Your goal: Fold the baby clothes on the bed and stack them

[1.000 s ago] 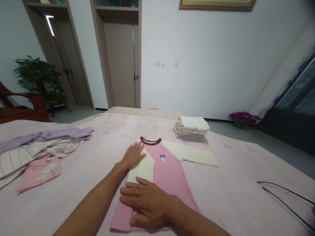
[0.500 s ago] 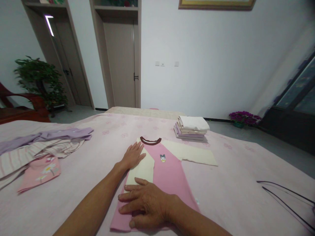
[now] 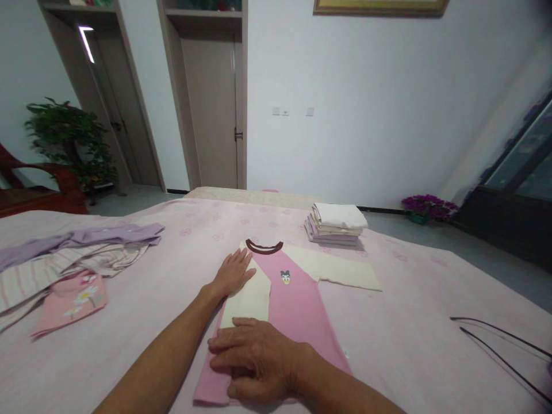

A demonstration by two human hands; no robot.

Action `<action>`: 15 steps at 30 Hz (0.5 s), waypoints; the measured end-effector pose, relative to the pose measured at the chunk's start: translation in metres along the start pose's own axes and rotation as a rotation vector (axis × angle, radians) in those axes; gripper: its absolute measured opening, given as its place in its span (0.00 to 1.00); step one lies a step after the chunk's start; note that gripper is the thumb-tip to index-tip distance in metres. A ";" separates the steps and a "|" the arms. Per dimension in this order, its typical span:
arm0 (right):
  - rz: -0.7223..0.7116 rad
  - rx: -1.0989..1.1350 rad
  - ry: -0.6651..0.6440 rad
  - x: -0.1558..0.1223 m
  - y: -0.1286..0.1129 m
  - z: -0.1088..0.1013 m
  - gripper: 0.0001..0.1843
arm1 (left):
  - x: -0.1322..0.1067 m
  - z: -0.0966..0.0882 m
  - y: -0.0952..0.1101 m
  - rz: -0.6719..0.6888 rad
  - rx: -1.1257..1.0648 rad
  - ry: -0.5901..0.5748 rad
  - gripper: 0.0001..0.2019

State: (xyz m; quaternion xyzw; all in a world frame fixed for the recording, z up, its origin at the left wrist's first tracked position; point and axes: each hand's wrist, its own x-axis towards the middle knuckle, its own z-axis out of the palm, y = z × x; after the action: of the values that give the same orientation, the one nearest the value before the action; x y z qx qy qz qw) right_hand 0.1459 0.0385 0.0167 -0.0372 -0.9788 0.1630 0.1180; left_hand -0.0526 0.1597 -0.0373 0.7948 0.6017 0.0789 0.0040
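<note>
A pink shirt (image 3: 297,310) with cream sleeves and a dark brown collar lies flat on the pink bedspread (image 3: 414,345). Its left sleeve is folded in over the body; the right sleeve (image 3: 336,269) still stretches out to the side. My left hand (image 3: 233,275) rests flat, fingers together and stretched out, on the folded shoulder. My right hand (image 3: 254,357) lies palm down with fingers spread on the lower part of the shirt, pressing the folded side.
A stack of folded clothes (image 3: 335,224) sits beyond the shirt at the right. A loose heap of lilac, striped and pink clothes (image 3: 64,264) lies at the left. Black clothes hangers (image 3: 500,345) rest at the right edge. Doors, a plant and a chair stand behind.
My right hand has slid slightly along the lower folded edge of the shirt. My left hand and the shirt stay where they were.
</note>
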 end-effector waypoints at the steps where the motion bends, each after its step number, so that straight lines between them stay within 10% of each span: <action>1: 0.002 -0.009 0.004 0.000 0.000 0.001 0.19 | 0.000 0.000 0.000 -0.002 0.000 -0.002 0.33; 15: -0.103 0.023 0.100 0.003 0.008 0.011 0.13 | 0.000 0.000 -0.001 -0.014 -0.030 -0.009 0.33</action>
State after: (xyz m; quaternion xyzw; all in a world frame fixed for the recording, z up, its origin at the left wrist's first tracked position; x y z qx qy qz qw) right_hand 0.1410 0.0425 0.0048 0.0065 -0.9704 0.1661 0.1752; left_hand -0.0535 0.1604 -0.0375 0.7908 0.6059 0.0843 0.0191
